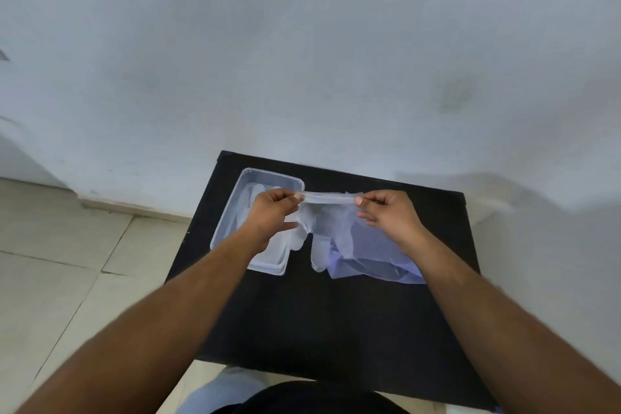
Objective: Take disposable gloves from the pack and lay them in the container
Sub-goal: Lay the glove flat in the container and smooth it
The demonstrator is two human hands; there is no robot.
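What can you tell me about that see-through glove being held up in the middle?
The glove is thin, translucent, whitish plastic film. Both hands, left hand and right hand, pinch its cuff and stretch it level, so its fingers hang down toward the black table. It hangs between the clear container and the bluish pack.

Thin filmy plastic glove (pixel 327 228), clear glossy plastic container (pixel 235 205), seemingly matt black table (pixel 336 312).

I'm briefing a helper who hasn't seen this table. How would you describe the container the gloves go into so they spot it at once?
On the black table, look at the far left corner, under the left hand. The container is a clear rectangular tub with rounded corners and gloves already inside. Unlike the soft bluish pack beside it, it is rigid.
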